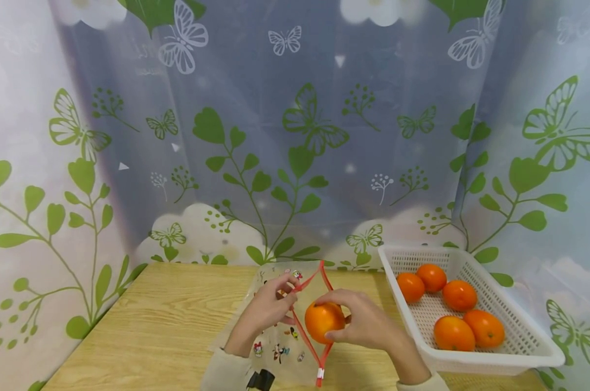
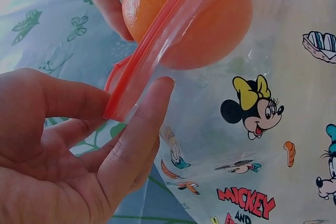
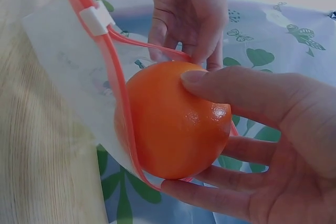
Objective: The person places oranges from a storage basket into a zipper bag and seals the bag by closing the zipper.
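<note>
A clear zip bag [image 1: 275, 347] with cartoon prints and a red slider edge [image 2: 137, 72] stands over the wooden table, its mouth spread apart. My left hand [image 1: 268, 305] pinches the red edge between thumb and fingers at the bag's left side. In my right hand [image 1: 365, 320] is an orange [image 1: 324, 322], gripped with the thumb on one side and fingers round the other. The orange [image 3: 176, 121] sits in the bag's mouth, partly past the red edge; in the left wrist view its far part shows through the plastic. A white slider [image 3: 97, 18] is at the edge's near end.
On the right of the table [image 1: 168, 315] stands a white plastic basket [image 1: 500, 355] holding several more oranges [image 1: 459, 295]. Behind the table hangs a cloth [image 1: 256, 228] printed with leaves and butterflies. A small black object [image 1: 261, 379] shows at my left sleeve.
</note>
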Demonstrator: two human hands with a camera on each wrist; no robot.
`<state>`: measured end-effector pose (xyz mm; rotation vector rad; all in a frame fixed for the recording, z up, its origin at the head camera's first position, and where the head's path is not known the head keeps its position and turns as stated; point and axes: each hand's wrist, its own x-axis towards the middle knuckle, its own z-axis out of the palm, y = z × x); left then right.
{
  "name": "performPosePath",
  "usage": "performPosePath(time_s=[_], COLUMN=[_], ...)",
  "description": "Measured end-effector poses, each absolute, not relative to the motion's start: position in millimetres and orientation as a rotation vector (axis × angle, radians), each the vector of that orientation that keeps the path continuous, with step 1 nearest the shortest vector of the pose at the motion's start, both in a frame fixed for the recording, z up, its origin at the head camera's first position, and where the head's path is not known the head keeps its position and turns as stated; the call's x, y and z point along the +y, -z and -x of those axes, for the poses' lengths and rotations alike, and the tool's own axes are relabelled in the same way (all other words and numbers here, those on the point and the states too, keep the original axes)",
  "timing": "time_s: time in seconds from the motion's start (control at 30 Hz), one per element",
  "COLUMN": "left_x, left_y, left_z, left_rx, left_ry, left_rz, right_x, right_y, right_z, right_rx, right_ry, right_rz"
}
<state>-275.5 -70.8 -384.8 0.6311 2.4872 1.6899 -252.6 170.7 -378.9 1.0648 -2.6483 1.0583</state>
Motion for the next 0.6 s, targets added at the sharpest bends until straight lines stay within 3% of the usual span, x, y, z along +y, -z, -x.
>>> performPosePath(time_s=[0.6], left_x=[-75.3], left_y=[377.2], left_z=[273.1], left_rx=[2.491], left_ry=[-1.778], left_rz=[-0.601], right_x=[166.1], right_y=[379.3], right_z=[251.7], right_rx=[-2.662], right_ry=[-1.075], right_rz=[-1.112])
